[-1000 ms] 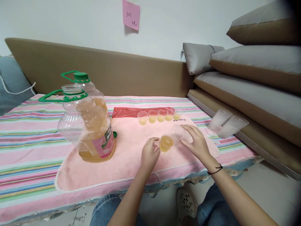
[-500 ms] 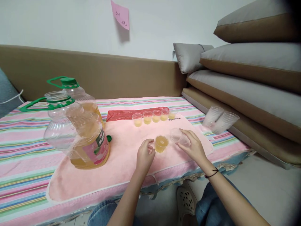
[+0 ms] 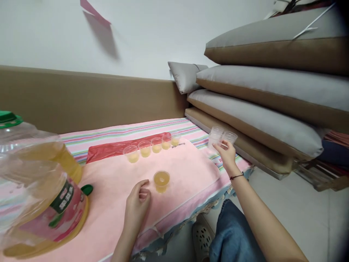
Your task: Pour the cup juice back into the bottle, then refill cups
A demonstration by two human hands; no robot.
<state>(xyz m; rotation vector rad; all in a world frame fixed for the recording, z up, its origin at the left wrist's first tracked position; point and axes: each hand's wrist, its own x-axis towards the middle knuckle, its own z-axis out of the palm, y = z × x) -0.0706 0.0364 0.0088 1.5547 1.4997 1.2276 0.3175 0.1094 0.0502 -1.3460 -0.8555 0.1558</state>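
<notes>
My left hand (image 3: 140,196) rests on the pink mat (image 3: 114,182), fingers loosely curled and apart, holding nothing. Just right of it stands a clear cup of yellow drink (image 3: 161,181), not touched. On the right, my right hand (image 3: 225,151) has its thumb and fingers round the near side of the clear stacked cups (image 3: 215,136); its fingers partly hide them. Several small cups with yellow drink (image 3: 145,149) form a row along the red plastic bag (image 3: 109,150). At the left is a large juice bottle (image 3: 62,211) with a pink label.
Behind that bottle is a second one with a green cap (image 3: 8,117). A loose green cap (image 3: 87,189) lies beside the front bottle. Stacked grey-brown cushions (image 3: 259,109) rise at the right. A brown backboard (image 3: 109,98) runs along the wall.
The view has turned right. My right hand has moved from beside the filled cup, where it held clear empty cups, out to the cup stacks. My left hand remains near the filled cup.
</notes>
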